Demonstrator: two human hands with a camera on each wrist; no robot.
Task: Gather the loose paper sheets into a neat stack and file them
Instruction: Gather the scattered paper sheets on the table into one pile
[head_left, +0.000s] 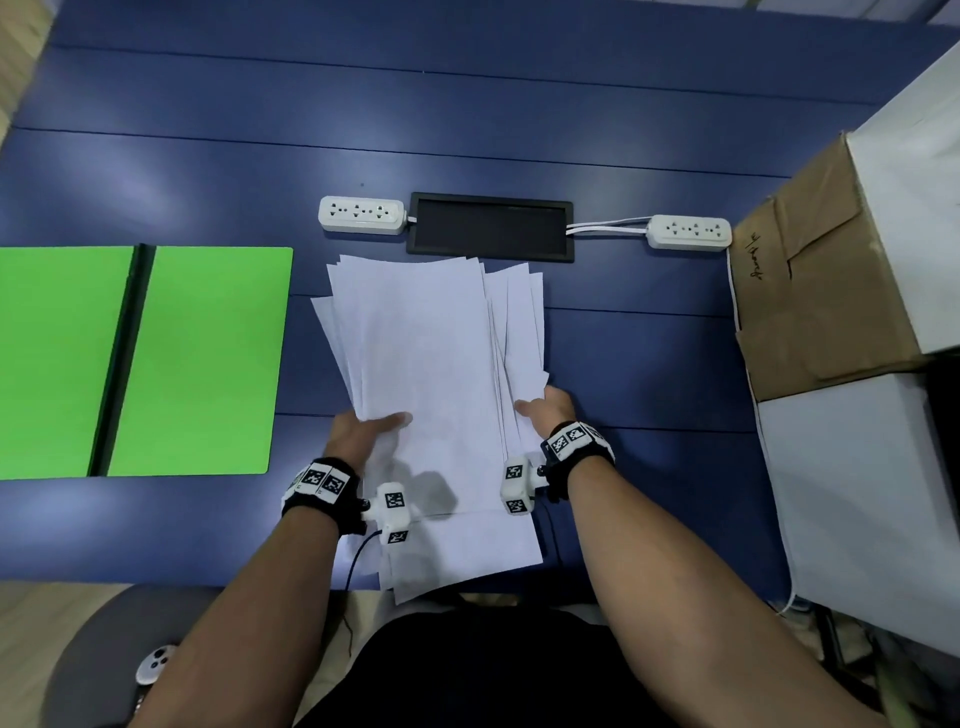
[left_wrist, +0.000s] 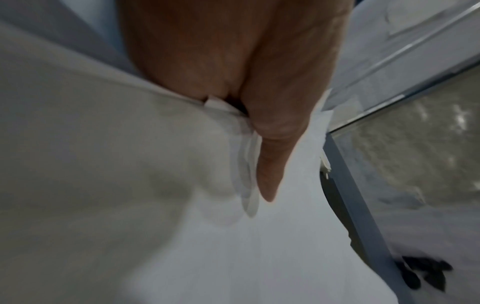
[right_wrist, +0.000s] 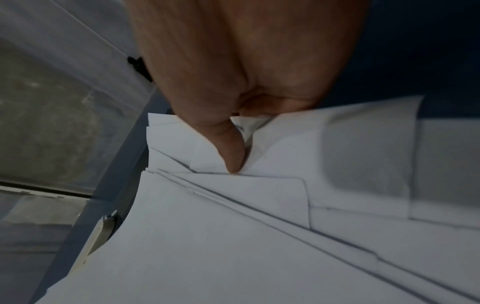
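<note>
Folder (head_left: 202, 358) lies open at the left of the blue counter (head_left: 156, 171), then the left hand (head_left: 363, 434) and right hand (head_left: 545, 408), thumbs on top, pinch either side of the uneven paper sheets (head_left: 431, 353), fingers hidden beneath.

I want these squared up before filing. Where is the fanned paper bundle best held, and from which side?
Judging by its pose, hold the paper bundle at its two long side edges, one hand per side, as the left hand and right hand do now. The sheets are fanned out at the far corners, so inward pressure from both sides should align them.
</note>
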